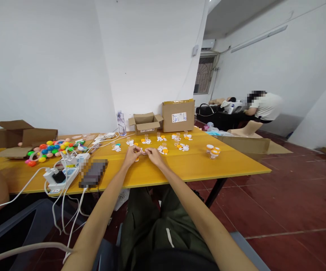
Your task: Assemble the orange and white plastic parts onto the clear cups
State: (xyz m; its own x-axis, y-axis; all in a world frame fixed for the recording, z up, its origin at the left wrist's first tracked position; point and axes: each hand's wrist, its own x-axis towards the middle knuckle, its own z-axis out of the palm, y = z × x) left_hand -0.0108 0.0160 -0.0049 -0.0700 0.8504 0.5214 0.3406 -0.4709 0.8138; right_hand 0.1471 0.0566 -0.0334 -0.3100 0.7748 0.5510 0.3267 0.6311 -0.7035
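My left hand [131, 155] and my right hand [153, 155] meet above the table, fingertips pinched close together. Between them shows a small white piece [142, 151], too small to name, which both hands appear to grip. Just under my left hand lies a small orange part [137, 159], partly covered. Around my hands sit several little groups of white and orange plastic parts, such as one group [163, 150] right of my right hand and another [116, 148] to the left. Clear cups stand among some groups. Farther right are orange-and-white capped jars [214, 152].
A power strip [64, 177] with tangled white cables and a phone [93, 174] lie at left. Colourful balls [50, 149] are behind them. An open carton [146, 124], a closed carton [178, 116] and a bottle [121, 123] line the wall. A person [266, 107] sits farther back.
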